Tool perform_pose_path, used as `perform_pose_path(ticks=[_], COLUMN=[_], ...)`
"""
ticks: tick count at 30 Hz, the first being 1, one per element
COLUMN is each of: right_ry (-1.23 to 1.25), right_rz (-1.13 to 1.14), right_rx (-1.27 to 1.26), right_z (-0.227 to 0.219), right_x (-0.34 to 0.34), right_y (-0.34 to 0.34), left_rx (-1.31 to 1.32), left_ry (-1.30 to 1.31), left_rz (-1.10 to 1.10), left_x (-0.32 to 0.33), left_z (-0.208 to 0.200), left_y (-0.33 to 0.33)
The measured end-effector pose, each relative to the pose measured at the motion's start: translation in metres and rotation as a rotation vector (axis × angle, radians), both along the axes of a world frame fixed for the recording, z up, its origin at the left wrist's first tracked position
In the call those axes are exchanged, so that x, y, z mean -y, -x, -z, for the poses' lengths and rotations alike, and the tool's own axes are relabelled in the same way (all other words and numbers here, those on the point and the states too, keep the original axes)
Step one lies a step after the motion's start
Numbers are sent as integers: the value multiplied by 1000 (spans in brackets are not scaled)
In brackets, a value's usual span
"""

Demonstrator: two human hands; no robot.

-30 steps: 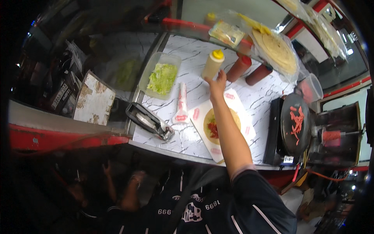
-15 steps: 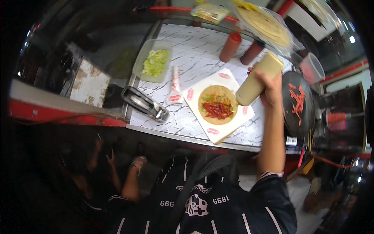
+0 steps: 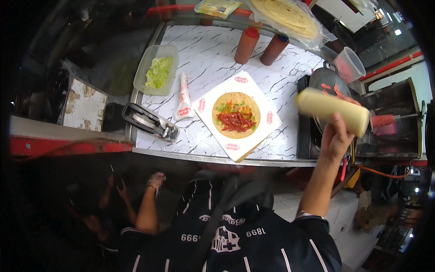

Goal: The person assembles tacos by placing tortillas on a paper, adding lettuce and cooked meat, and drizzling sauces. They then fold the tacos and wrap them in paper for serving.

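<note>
Gripped in my right hand (image 3: 337,136) is a pale cream squeeze bottle (image 3: 333,109), lying nearly sideways above the front of the dark round pan (image 3: 319,79), partly hiding it. Left of it, a tortilla (image 3: 222,130) topped with shredded lettuce and a heap of red strips rests on a stack of printed white paper (image 3: 233,84). My left hand (image 3: 157,180), in a clear plastic glove, hangs below the counter's front edge, away from the food; its fingers are too dim to read.
Shredded lettuce fills part of a clear tub (image 3: 141,75). Nearby lie a paper-wrapped roll (image 3: 183,97) and a black-and-metal tool (image 3: 149,122). A red-capped bottle (image 3: 247,45) and a dark-capped bottle (image 3: 275,50) stand behind. Bagged tortillas (image 3: 290,18) sit on the ledge.
My right hand has moved right with the cream bottle, from beside the tortilla to above the pan. The bottle has swung from steep to nearly sideways. The view has shifted slightly.
</note>
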State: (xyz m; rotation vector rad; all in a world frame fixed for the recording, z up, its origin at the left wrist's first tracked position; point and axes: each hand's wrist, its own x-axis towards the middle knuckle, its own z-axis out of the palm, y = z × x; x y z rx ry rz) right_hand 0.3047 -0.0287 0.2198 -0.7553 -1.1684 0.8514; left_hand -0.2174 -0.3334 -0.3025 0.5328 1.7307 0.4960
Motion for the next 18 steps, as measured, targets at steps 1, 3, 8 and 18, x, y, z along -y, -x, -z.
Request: perform_pose_path(ticks=[1,3,8,18], right_ry=[-129,134,225,495], right_rz=[114,-104,48,-1], right_rx=[-160,142,-208,-104], right_z=[2,54,60,65], right_x=[-4,-19,-18,-19], right_y=[29,-2,25,18], left_rx=[-92,-278,-697,-584], left_ry=[-35,-107,-409,-117], left_rz=[231,653,1517,1588], left_x=[8,18,13,-1], left_z=[2,13,9,-9], left_y=[14,33,41,33])
